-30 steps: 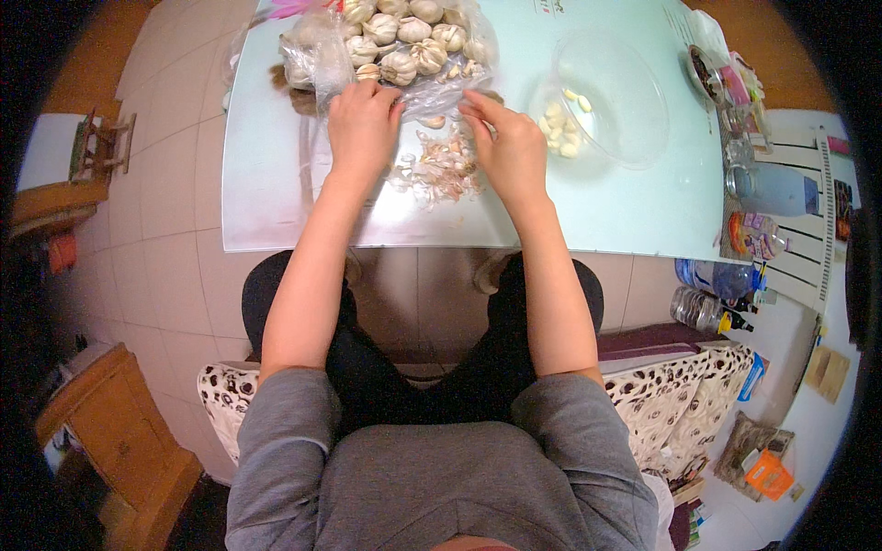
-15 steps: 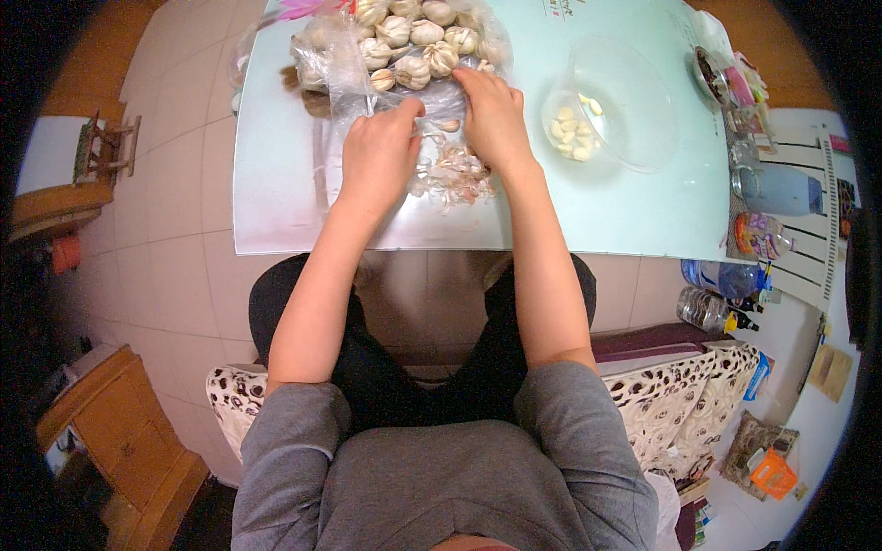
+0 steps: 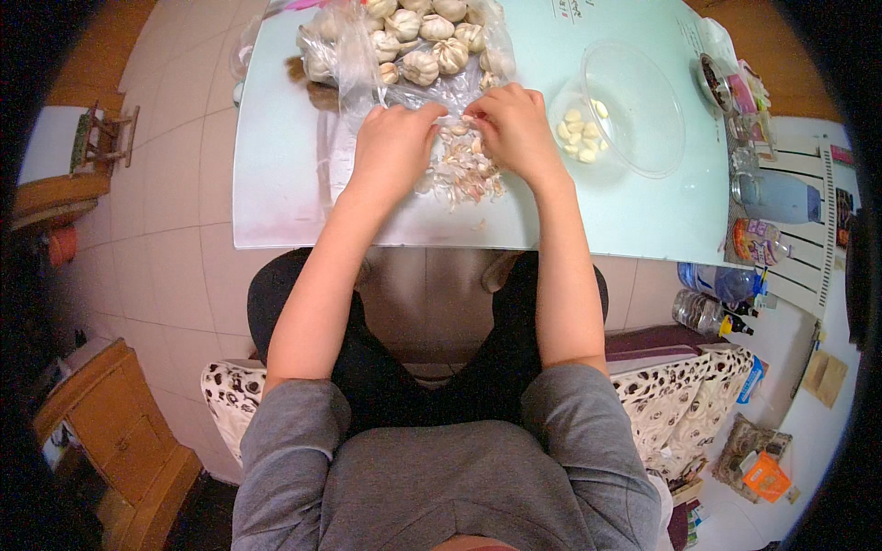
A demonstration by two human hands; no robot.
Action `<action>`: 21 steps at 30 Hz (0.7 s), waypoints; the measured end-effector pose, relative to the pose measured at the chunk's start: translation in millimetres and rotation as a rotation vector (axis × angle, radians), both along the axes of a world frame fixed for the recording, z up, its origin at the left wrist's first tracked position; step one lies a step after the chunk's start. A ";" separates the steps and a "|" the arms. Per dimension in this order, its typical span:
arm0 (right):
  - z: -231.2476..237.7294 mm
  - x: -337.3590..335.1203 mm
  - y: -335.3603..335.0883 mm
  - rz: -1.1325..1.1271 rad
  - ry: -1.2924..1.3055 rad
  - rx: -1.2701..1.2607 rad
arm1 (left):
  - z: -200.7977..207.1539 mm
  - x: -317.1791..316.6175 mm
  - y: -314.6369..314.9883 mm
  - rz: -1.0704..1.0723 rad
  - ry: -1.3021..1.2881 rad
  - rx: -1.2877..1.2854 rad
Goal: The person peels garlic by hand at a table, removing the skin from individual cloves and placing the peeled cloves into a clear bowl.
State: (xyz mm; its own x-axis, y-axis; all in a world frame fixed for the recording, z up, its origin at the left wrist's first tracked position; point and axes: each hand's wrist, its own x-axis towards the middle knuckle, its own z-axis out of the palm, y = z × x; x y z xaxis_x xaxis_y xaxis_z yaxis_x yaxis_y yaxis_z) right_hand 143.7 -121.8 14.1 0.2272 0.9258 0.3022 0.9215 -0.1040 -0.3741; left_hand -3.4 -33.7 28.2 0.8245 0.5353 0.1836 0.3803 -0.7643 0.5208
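Two hands are busy over a pile of garlic skins (image 3: 457,171) on the table (image 3: 276,202), both forearms reaching straight up from the near edge and angling in so the hands almost meet. The left hand (image 3: 393,147) is knuckles-up, fingers curled down and bunched together, fingertips at the clear plastic bag (image 3: 354,55) and the top of the skins. Can't really tell what it's pinching, the fingers hide it. The right hand (image 3: 516,129) is also palm-down, wrist bent a bit inward, fingers tucked and pressed together around something small at the far edge of the pile, looks like a garlic piece but it's too covered to be sure. The hands sit just beside each other with a small gap between the fingertips.

The bag lies open toward the table's far edge, with whole garlic bulbs (image 3: 423,46) heaped in it, right past the hands. The skins are spread on the table between the hands and the near edge, roughly mid-table. Right of the right hand, near but not touching, there's a clear bowl (image 3: 643,119) with a few peeled cloves (image 3: 581,133) in it. Jars and bottles (image 3: 735,92) crowd the table's right edge, well apart from the hands.
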 end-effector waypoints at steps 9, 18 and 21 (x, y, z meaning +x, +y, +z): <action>16.2 7.1 -22.9 -0.208 0.309 -0.077 | -10.8 14.2 -4.1 -0.024 -0.063 0.266; 7.9 -17.0 -21.7 -0.050 0.248 -0.107 | -22.9 12.9 -4.3 -0.031 -0.119 0.268; 6.9 -8.6 -27.6 -0.040 0.242 -0.146 | -23.3 14.7 -3.6 -0.022 -0.127 0.274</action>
State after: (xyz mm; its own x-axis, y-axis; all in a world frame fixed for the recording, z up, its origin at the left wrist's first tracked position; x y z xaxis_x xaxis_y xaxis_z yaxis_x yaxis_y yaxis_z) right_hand 135.1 -149.4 21.0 0.3139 0.9443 0.0985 0.8014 -0.2078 -0.5609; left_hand 11.2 -37.4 4.9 0.7965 0.4338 0.4212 0.3069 -0.8902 0.3366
